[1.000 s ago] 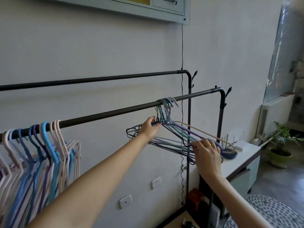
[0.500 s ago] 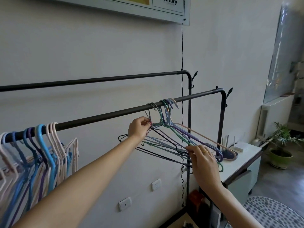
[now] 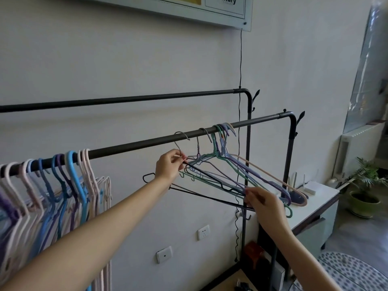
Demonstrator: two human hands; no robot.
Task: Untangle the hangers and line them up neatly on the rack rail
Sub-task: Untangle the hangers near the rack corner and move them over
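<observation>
Since the earlier frame, dark hanger (image 3: 205, 186) drawn leftward out of tangled bunch (image 3: 241, 175), its hook now alone on front rail (image 3: 136, 144), left of centre. Left hand (image 3: 170, 166) pinching that hanger just below the hook; right hand (image 3: 262, 201) pinching the lower bars of the bunch at lower right of centre. Sorted hangers (image 3: 63, 185) packed along the rail at lower left. Task judged partly done: one hanger nearly separated, roughly half a dozen at centre right remaining interlocked, awaiting spacing toward the sorted row. Back rail (image 3: 126, 100) bare where visible.
</observation>
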